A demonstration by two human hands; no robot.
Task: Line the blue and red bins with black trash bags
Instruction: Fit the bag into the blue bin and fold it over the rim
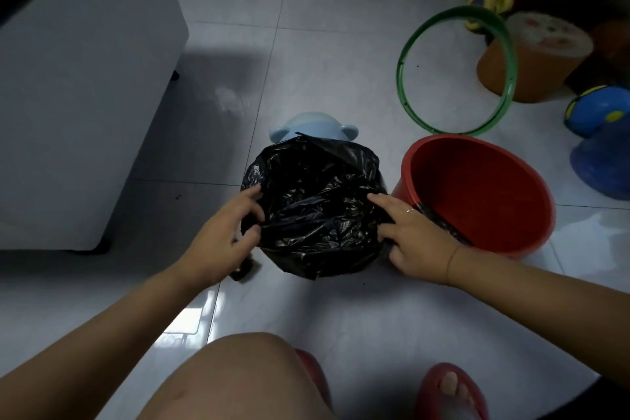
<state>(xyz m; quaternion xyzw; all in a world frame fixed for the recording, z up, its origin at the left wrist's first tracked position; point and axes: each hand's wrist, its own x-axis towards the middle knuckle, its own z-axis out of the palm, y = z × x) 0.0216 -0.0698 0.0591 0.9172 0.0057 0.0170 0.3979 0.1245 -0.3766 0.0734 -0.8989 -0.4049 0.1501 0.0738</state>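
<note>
Your left hand [229,232] and right hand [417,235] pinch the black trash bag [317,201] at opposite rim edges of the blue bin [312,128] — spreading it open; the red bin [477,194] waits unlined.

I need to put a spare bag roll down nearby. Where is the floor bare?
Bare tile lies between the white cabinet and the green hoop, beyond the blue bin. Crowded: the right side, with the red bin, hoop and toys.
</note>
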